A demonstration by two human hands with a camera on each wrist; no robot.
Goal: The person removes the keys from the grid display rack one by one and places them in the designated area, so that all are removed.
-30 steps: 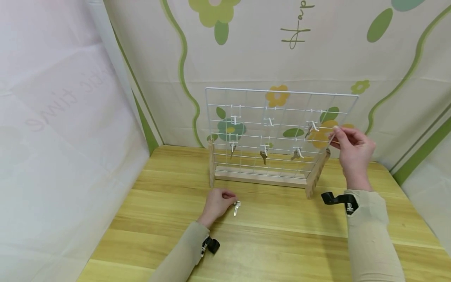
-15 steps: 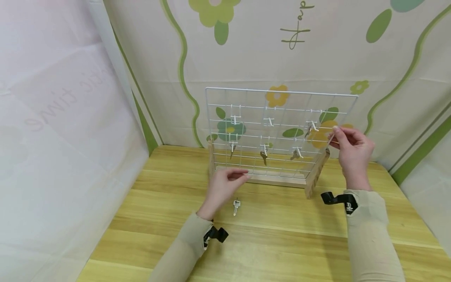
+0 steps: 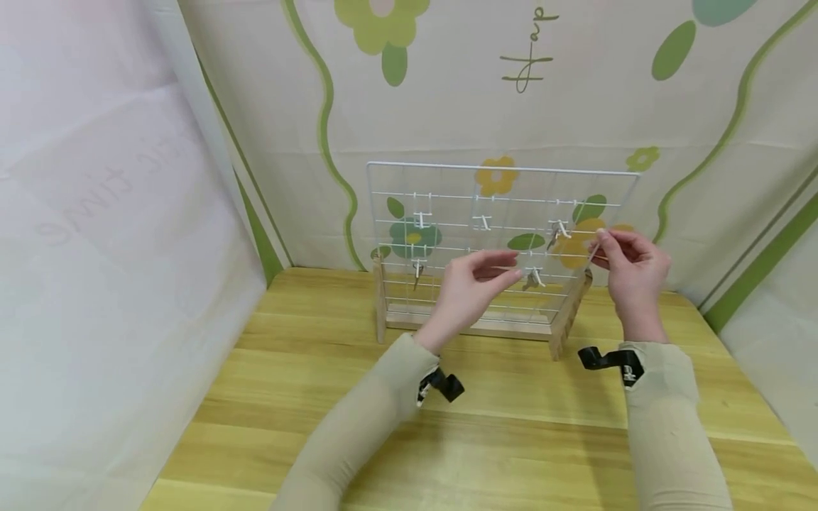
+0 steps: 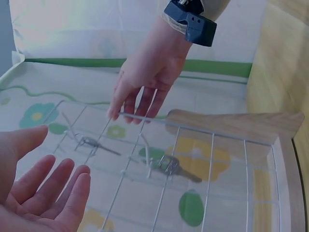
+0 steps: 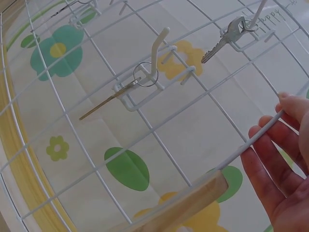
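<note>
A white wire grid rack (image 3: 441,167) stands in a wooden base (image 3: 562,323). My right hand (image 3: 633,273) pinches the grid's right edge wire between thumb and fingers. In front of the lower hooks hovers my left hand (image 3: 479,287), thumb and fingers spread apart with nothing between them. Its fingertips are close to the key (image 3: 531,282) on the lower right hook. Another key (image 3: 553,236) hangs from the upper right hook, and a third key (image 3: 417,277) from the lower left one. The left hand covers the lower middle hook. In the right wrist view a hanging key (image 5: 224,41) shows its ring.
The upper left hook (image 3: 420,219) and upper middle hook (image 3: 483,223) carry no key. A wooden tabletop (image 3: 524,440) lies in front of the rack. Behind it hangs a cloth (image 3: 447,92) printed with flowers, and another cloth (image 3: 115,248) hangs at the left.
My left hand has let go of the loose key on the table and risen rightward to the grid. That key is now out of sight near the left forearm. The right hand keeps its grip.
</note>
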